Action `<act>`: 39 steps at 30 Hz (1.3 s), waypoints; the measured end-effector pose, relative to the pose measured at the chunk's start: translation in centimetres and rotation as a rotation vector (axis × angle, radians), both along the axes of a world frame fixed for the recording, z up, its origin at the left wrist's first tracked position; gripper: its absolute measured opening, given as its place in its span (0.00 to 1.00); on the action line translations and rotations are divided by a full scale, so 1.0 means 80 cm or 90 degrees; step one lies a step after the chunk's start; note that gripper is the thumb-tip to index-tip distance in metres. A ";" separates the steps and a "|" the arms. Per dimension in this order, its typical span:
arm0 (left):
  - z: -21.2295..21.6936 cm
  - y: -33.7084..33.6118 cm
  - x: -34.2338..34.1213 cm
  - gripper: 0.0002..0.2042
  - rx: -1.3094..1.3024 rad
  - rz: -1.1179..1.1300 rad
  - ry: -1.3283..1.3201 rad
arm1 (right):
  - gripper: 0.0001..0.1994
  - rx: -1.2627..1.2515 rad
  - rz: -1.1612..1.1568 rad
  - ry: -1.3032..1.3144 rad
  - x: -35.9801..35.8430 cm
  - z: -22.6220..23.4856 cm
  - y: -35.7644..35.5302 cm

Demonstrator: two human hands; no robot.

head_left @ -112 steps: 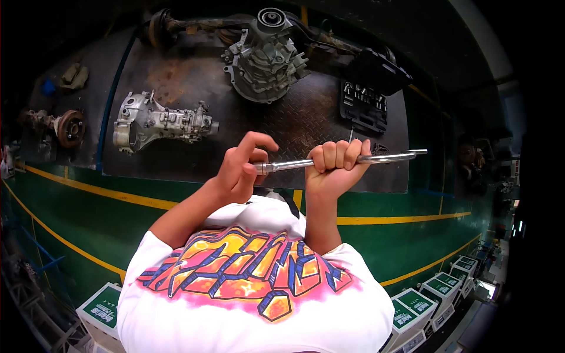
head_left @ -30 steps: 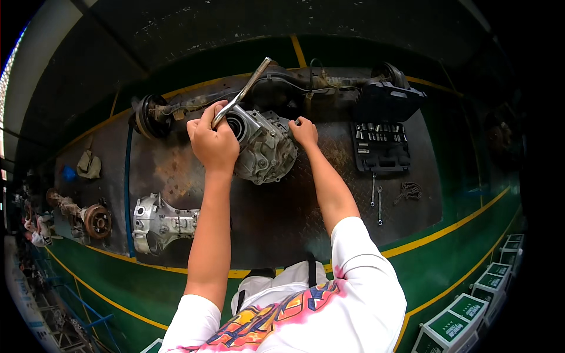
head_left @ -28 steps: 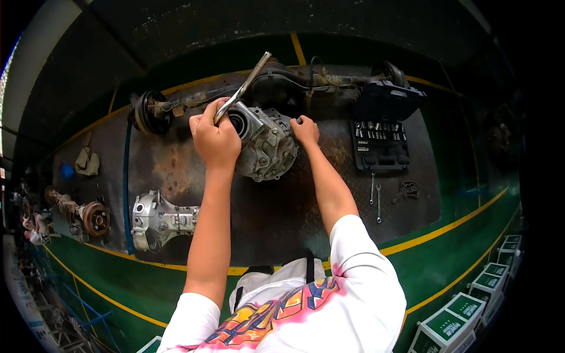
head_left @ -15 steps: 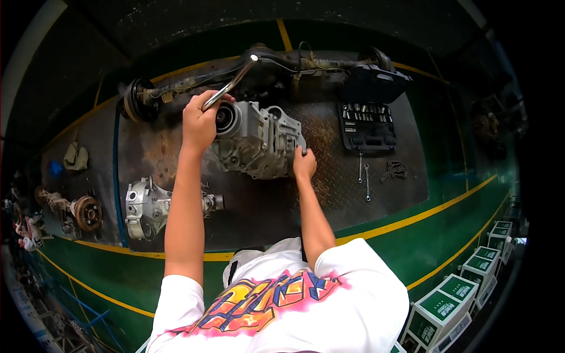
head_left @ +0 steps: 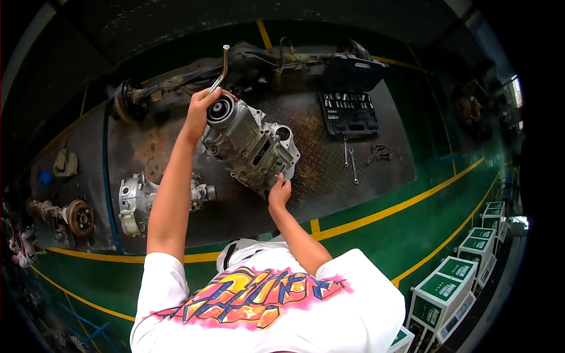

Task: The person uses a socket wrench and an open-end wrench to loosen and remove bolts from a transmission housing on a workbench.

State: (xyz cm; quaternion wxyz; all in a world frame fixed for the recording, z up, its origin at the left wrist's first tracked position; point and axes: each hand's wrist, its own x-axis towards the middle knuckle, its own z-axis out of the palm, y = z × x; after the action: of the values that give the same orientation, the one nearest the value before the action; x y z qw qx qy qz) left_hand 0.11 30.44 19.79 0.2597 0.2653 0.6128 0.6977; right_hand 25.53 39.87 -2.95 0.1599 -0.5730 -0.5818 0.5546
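Note:
A grey cast-metal gearbox housing (head_left: 250,138) lies at a slant on the dark tabletop, its round bearing end (head_left: 220,110) facing far left. My left hand (head_left: 199,115) is at that end, closed around a bent shiny metal rod (head_left: 222,70) that sticks up and away from me. Whether the rod joins the housing is hidden by the hand. With closed fingers, my right hand (head_left: 280,191) grips the near right edge of the housing. Left of it rests a second, smaller silver housing (head_left: 135,203), partly behind my left forearm.
A vehicle axle (head_left: 247,62) with wheel hubs runs along the far side. On the right lie an open socket set case (head_left: 350,115), two wrenches (head_left: 354,165) and a dark chain-like bundle (head_left: 379,154). A rusty hub part (head_left: 79,217) and a cloth (head_left: 65,163) are at left.
The gearbox housing has turned clockwise, its right end swinging toward me with my right hand on it. The rod in my left hand points more straight away. The whole view has shifted slightly.

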 end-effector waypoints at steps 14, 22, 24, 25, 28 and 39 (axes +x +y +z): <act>-0.010 0.020 0.024 0.17 0.043 0.200 0.051 | 0.23 0.134 -0.082 0.020 -0.032 -0.033 0.080; -0.022 0.089 0.111 0.17 -0.114 0.542 0.190 | 0.23 0.311 0.058 -0.011 -0.072 -0.045 0.238; -0.012 0.099 0.137 0.17 -0.137 0.537 0.201 | 0.23 0.323 0.091 -0.018 -0.078 -0.029 0.256; -0.007 0.104 0.145 0.17 -0.137 0.540 0.194 | 0.23 0.326 0.096 -0.024 -0.078 -0.030 0.266; -0.004 0.111 0.158 0.16 -0.156 0.524 0.198 | 0.23 0.315 0.188 -0.008 -0.080 -0.033 0.290; -0.039 0.038 0.154 0.16 -0.003 0.625 0.241 | 0.22 0.347 0.255 0.098 -0.064 -0.054 0.304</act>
State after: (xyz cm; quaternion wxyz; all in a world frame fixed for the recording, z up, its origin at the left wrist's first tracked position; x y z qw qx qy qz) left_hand 12.41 33.45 16.65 -0.2124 0.0679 0.7027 0.6756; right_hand 20.42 64.20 -7.31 0.2386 -0.3401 -0.7956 0.4409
